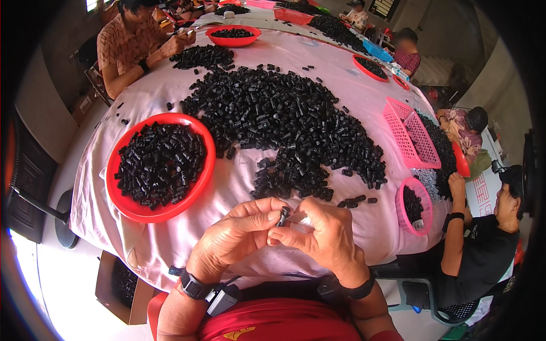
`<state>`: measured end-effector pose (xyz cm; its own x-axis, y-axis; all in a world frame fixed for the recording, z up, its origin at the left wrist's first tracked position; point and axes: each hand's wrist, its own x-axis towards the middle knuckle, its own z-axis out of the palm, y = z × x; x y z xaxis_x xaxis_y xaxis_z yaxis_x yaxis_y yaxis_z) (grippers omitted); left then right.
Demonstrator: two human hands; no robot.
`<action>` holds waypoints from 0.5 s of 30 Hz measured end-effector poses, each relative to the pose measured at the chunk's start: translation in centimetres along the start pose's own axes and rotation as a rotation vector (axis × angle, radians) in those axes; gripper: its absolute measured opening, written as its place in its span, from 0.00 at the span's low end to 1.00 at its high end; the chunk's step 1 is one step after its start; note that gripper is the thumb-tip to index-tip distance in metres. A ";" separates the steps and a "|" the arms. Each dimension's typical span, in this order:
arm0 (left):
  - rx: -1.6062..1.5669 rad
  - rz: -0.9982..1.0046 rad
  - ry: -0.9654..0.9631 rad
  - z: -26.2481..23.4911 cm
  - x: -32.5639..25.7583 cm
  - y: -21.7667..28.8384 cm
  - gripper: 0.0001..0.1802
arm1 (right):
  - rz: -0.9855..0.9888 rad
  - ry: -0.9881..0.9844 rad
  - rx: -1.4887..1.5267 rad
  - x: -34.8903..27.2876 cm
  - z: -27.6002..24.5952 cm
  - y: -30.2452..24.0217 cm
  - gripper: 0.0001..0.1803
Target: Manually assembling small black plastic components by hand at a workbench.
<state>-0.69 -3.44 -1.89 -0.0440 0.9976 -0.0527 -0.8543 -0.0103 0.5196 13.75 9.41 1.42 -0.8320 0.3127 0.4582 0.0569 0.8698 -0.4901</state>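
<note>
My left hand (230, 236) pinches a small black cylindrical plastic part (282, 215) between thumb and fingertips, tilted up in front of me. My right hand (333, 238) is closed on a thin, flat, pale blade-like piece (297, 217), its edge close against the black part; whether they touch I cannot tell. Just beyond my hands spreads a large heap of similar black parts (273, 113). A few loose ones (352, 202) lie beside my right hand. To the left, a red round basin (209, 165) is filled with black parts.
A pink cloth (227, 187) covers the table. At the right stand a pink round basket (401, 213) and a pink rectangular basket (424, 136). A person in black (483, 244) sits at the right, another person (122, 51) far left. A cardboard box (108, 284) stands on the floor.
</note>
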 end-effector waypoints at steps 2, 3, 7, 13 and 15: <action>0.005 0.002 0.006 0.0 0.0 -0.1 0.14 | -0.007 0.009 0.000 0.0 0.1 0.1 0.22; 0.011 0.004 0.012 0.0 0.0 -0.1 0.14 | -0.015 0.017 0.001 0.0 0.2 0.1 0.22; 0.012 -0.005 0.002 0.1 0.1 0.1 0.15 | -0.023 0.043 -0.043 0.1 0.0 0.0 0.22; 0.020 0.008 0.046 0.0 0.1 -0.2 0.15 | -0.062 0.054 -0.098 0.1 0.3 0.2 0.23; 0.021 0.010 0.050 0.3 0.1 -0.2 0.15 | -0.078 0.073 -0.098 -0.1 0.4 0.4 0.25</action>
<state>-0.36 -3.27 -1.79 -0.0791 0.9928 -0.0900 -0.8426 -0.0183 0.5383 13.62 9.59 0.92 -0.7938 0.2661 0.5468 0.0500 0.9247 -0.3773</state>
